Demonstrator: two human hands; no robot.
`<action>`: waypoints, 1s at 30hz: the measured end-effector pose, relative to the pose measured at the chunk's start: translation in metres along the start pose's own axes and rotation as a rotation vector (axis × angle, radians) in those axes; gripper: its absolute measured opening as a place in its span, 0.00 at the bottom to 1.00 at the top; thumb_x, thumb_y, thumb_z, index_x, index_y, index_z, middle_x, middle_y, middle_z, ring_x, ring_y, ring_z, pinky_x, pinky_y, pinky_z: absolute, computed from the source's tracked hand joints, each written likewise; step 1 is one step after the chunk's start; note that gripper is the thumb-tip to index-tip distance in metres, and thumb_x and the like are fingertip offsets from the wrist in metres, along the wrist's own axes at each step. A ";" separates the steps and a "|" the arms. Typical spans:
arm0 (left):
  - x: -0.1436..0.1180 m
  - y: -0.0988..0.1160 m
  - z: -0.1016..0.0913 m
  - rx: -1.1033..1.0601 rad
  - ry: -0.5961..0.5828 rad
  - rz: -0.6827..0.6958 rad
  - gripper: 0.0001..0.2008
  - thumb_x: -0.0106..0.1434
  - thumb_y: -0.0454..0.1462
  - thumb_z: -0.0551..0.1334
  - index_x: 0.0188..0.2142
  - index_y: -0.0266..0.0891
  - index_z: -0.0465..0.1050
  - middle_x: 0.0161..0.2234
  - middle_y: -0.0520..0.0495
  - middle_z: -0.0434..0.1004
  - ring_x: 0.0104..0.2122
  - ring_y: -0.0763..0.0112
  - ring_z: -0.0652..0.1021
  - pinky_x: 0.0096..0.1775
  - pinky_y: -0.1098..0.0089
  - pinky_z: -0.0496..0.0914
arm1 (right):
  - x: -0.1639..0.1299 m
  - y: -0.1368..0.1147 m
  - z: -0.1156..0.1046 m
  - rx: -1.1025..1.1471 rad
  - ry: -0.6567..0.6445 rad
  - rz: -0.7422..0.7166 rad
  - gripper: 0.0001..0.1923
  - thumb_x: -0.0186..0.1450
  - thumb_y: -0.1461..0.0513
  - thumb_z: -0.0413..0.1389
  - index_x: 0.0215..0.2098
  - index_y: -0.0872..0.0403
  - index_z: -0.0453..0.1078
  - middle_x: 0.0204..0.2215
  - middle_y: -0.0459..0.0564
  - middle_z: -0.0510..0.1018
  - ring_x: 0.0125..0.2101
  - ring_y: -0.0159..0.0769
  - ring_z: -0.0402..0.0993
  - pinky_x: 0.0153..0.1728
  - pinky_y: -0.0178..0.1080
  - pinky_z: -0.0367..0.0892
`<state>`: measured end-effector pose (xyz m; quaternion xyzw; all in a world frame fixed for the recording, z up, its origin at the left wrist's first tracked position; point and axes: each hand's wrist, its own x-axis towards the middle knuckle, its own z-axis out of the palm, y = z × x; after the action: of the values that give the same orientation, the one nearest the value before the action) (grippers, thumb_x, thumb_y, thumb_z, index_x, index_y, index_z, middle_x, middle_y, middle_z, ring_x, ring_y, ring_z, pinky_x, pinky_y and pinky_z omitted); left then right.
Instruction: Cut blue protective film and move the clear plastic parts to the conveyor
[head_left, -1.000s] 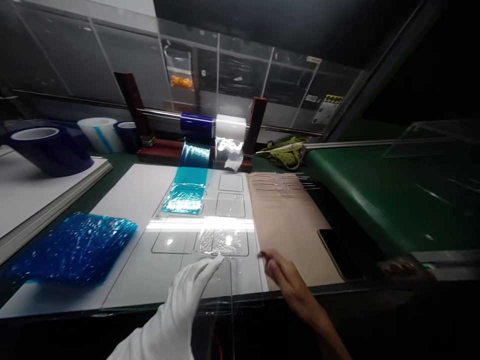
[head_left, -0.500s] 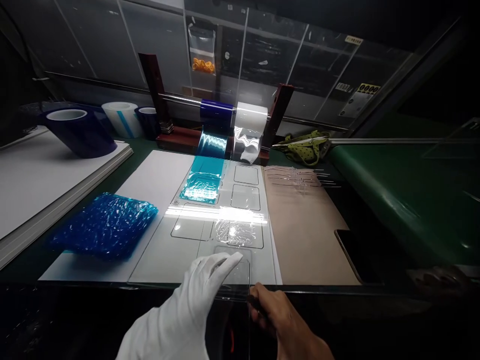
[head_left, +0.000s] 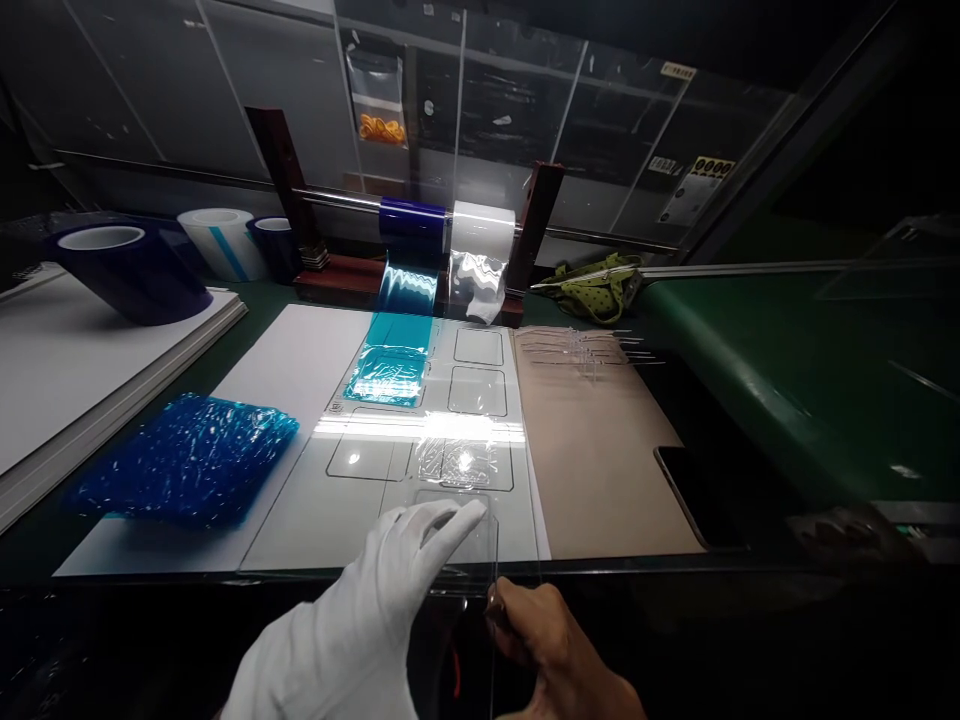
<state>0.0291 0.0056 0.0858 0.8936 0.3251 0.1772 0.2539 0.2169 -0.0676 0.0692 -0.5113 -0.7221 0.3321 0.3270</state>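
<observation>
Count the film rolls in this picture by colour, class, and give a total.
Dark blue rolls: 3
White or clear rolls: 2
Total: 5

We count three loose tape rolls (head_left: 124, 268) on the left, two rolls (head_left: 442, 222) on the rod, one blue film pile (head_left: 184, 460) and one phone (head_left: 694, 485).

Ahead of the hands: flat white template sheet (head_left: 300, 370), low enough to pass over.
Far ahead: film dispenser stand (head_left: 420, 250) bars the way.
Left: crumpled blue film (head_left: 184, 460), tape rolls (head_left: 127, 270) behind.
Right: bare tan board (head_left: 592, 440), then green conveyor (head_left: 780, 390) rising.
</observation>
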 end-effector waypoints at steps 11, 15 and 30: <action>0.009 0.021 -0.024 -0.162 -0.185 -0.013 0.56 0.44 0.56 0.66 0.67 0.49 0.40 0.58 0.38 0.58 0.56 0.44 0.63 0.57 0.46 0.59 | -0.016 0.006 -0.008 -0.076 0.053 0.066 0.37 0.42 0.30 0.55 0.26 0.52 0.58 0.21 0.40 0.62 0.21 0.27 0.56 0.20 0.31 0.58; 0.011 0.025 -0.027 -0.164 -0.210 -0.030 0.55 0.45 0.59 0.64 0.67 0.49 0.41 0.57 0.37 0.58 0.56 0.42 0.63 0.56 0.45 0.58 | -0.019 0.012 -0.003 -0.110 0.094 0.042 0.37 0.46 0.28 0.49 0.25 0.52 0.59 0.21 0.42 0.64 0.21 0.27 0.57 0.21 0.31 0.59; 0.005 0.031 -0.014 0.114 0.001 -0.179 0.59 0.37 0.41 0.67 0.66 0.50 0.38 0.58 0.40 0.56 0.52 0.45 0.63 0.50 0.46 0.64 | -0.026 0.014 -0.008 -0.199 0.449 0.012 0.34 0.43 0.32 0.57 0.27 0.49 0.56 0.19 0.40 0.62 0.19 0.29 0.60 0.17 0.32 0.59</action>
<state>0.0409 -0.0067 0.1150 0.8737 0.4135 0.1356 0.2174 0.2379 -0.0876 0.0591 -0.6062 -0.6575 0.1392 0.4253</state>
